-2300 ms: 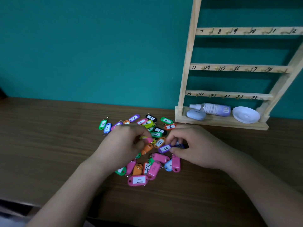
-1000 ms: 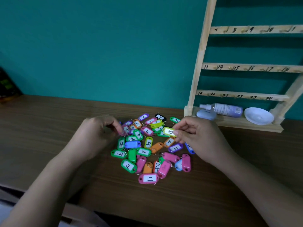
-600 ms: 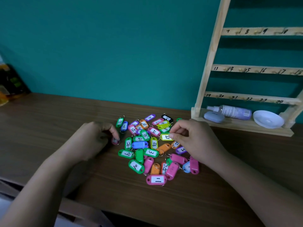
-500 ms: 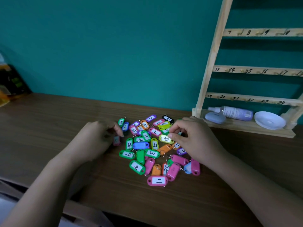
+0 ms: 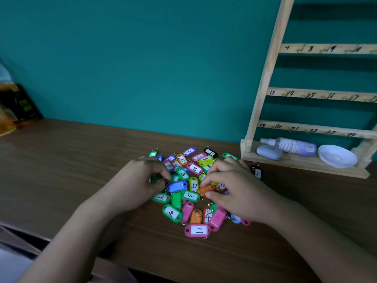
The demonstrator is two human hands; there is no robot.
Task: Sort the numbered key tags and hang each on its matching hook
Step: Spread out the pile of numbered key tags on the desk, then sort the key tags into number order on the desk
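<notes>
head view: a heap of coloured, numbered key tags [image 5: 184, 174] is spread on the brown wooden surface [image 5: 61, 160], in front of a teal wall. the left grip [image 5: 138, 186] is set at the heap's left edge with its fingers curled. its fingertips are placed just beside a blue tag [image 5: 177, 185], and whether anything is held cannot be told. the right grip [image 5: 234, 190] is laid over the heap's right side with fingers curled, and an orange tag [image 5: 207, 189] is pinched between its thumb and forefinger. a pink tag marked 11 [image 5: 197, 230] is found at the heap's near edge, and a green tag marked 3 [image 5: 190, 196] near its middle. a black tag [image 5: 256, 172] is seen apart from the heap, just beyond the right grip. to the right, a wooden rack [image 5: 265, 78] is stood against the wall, its rails fitted with numbered hooks. on its bottom shelf a spray bottle [image 5: 295, 147] laid on its side, a pale blue case [image 5: 269, 152] and a white dish [image 5: 336, 156] are kept.
</notes>
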